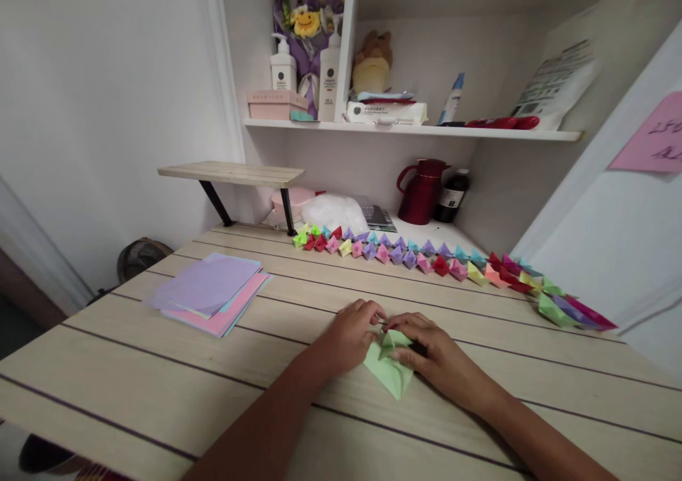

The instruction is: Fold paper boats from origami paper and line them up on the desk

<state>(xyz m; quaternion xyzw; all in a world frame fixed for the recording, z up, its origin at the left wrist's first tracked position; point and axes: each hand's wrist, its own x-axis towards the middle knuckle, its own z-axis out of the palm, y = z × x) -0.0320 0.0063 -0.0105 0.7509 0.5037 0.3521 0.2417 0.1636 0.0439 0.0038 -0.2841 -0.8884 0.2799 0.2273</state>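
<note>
A piece of light green folding paper (391, 376) lies on the wooden table, partly folded, with one corner pointing toward me and a raised flap at its upper part. My right hand (431, 349) grips its right side, thumb on top and fingers curled behind the flap. At the upper left edge of the paper is my left hand (349, 335), its fingers bent and its thumb close against the paper. The fingertips of both hands nearly meet over the far edge. The curled fingers hide part of the folds there.
A stack of coloured paper sheets (213, 289) lies at left. Rows of small folded paper boats (397, 255) stretch along the table's back to larger ones (572, 310) at right. Behind stand a small raised shelf (231, 173), a red jug (420, 193) and a dark bottle (452, 197).
</note>
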